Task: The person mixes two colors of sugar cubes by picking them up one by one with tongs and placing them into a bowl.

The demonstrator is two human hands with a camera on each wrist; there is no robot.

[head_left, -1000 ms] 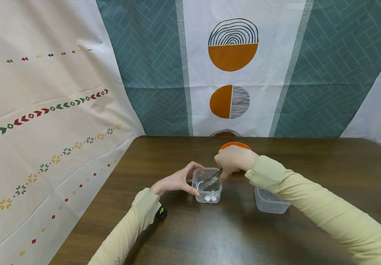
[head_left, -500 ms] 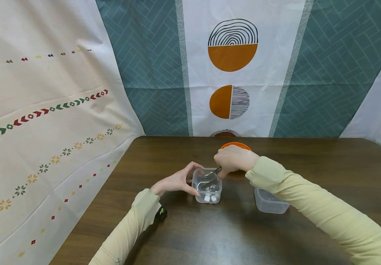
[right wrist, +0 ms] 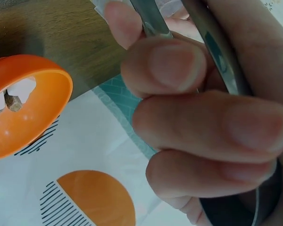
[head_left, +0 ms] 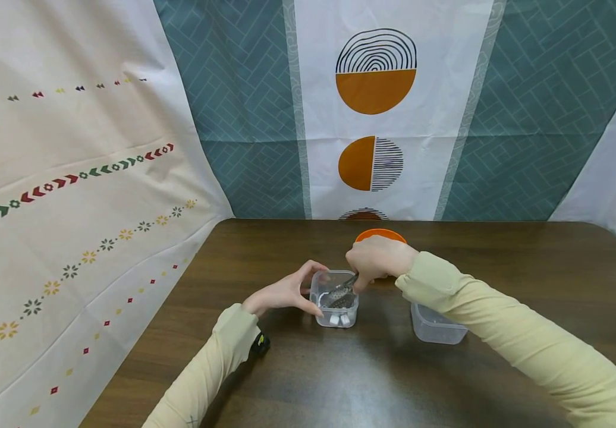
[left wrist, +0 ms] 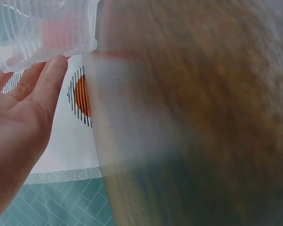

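Note:
A small clear plastic container [head_left: 321, 280] stands on the table with a few white cubes [head_left: 340, 320] near its front wall. Thumb and fingers of my left hand [head_left: 286, 291] hold it from the left side; in the left wrist view the fingers lie against its ribbed wall. My right hand [head_left: 376, 258] grips metal tongs [head_left: 342, 293], whose perforated ends reach down into the container. Seen from the right wrist, curled fingers wrap the tongs' dark handle [right wrist: 240, 207]. Whether the tongs' ends pinch a cube is too small to tell.
Behind my right hand stands an orange bowl [head_left: 380, 233], holding white and brown pieces [right wrist: 16, 96] in the right wrist view. A second clear container [head_left: 439, 333] sits under my right forearm. Patterned cloths [head_left: 254, 119] hang beyond the brown table's [head_left: 340, 380] back and left edges.
The tongs' arms spread apart half a second ago and are closer together now. White cubes in the container shifted slightly. Both hands stay in nearly the same place.

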